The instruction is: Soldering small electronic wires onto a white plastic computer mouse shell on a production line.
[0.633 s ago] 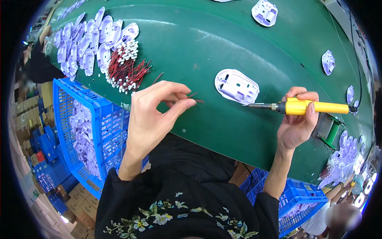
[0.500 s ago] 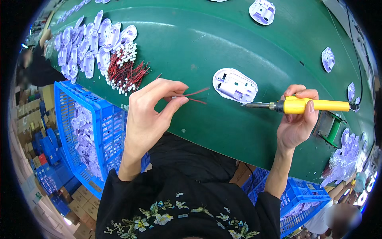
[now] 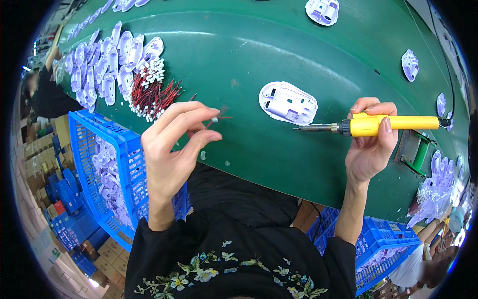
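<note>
My left hand [image 3: 172,149] has a small white connector [image 3: 215,119] with short wires at its index fingertip. The thumb stands a little apart below, and the wires are blurred. In my right hand [image 3: 371,144] is a yellow soldering iron [image 3: 393,125], gripped by its handle with the metal tip pointing left. The tip ends just below a white oval plastic shell [image 3: 289,103], which lies with its inside facing up on the green table [image 3: 239,149]. Left of it, near my left hand, is a heap of red and black wires with white connectors [image 3: 152,94].
Many white shells [image 3: 107,62] are piled at the far left. A blue crate [image 3: 104,174] of white parts stands below the table's left edge, another crate [image 3: 383,244] at the lower right. A green stand [image 3: 420,153] and bagged parts [image 3: 435,192] lie beyond my right hand.
My left hand has moved left, and its thumb has come away from the index finger. The connector's wires no longer point out clearly. My right hand still holds the soldering iron near the shell.
</note>
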Tool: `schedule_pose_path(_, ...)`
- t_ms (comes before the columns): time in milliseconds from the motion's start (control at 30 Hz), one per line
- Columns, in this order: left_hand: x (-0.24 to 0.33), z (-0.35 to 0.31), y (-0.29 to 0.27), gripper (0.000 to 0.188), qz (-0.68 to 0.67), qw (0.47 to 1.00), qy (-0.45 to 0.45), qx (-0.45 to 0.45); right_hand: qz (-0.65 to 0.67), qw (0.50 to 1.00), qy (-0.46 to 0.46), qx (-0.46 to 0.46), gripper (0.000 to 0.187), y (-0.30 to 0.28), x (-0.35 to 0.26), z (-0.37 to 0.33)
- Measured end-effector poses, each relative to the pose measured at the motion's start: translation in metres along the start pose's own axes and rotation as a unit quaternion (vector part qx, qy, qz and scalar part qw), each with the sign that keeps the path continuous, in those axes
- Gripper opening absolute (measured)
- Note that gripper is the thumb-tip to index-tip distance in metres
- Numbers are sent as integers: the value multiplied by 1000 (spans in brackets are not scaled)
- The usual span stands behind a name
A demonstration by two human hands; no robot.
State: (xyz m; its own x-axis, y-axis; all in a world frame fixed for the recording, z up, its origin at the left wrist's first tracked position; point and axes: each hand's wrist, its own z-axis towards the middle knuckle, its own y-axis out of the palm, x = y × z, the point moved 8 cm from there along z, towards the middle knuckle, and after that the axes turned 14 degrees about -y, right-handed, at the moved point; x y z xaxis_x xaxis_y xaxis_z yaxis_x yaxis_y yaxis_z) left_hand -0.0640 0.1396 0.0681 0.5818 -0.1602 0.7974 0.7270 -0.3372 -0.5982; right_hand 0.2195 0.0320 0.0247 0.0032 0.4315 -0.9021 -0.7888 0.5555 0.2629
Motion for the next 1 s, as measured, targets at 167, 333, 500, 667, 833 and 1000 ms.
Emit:
schedule_pose_path(167, 11, 1, -11, 26, 63, 997, 41, 2, -10, 999, -5, -36, 30, 4, -1, -2)
schedule_pose_path(333, 2, -4, 7, 32, 107, 993, 23, -50, 4, 1000, -7, -24, 29, 4, 0, 0)
schedule_pose_path(500, -17, -26, 45, 33, 236, 960, 101, -114, -2, 1000, -2, 0, 28, 0, 1, 2)
schedule_pose_path(667, -17, -22, 51, 21, 172, 975, 95, -106, -2, 1000, -4, -10, 29, 5, 2, 3)
schedule_pose_path(833, -16, -3, 61, 14, -51, 997, 33, -42, -1, 1000, -17, -7, 31, -2, 5, 5)
schedule_pose_path(1000, -19, 6, 77, 12, -138, 990, 4, -10, 16, 1000, -20, -18, 32, -2, 4, 8)
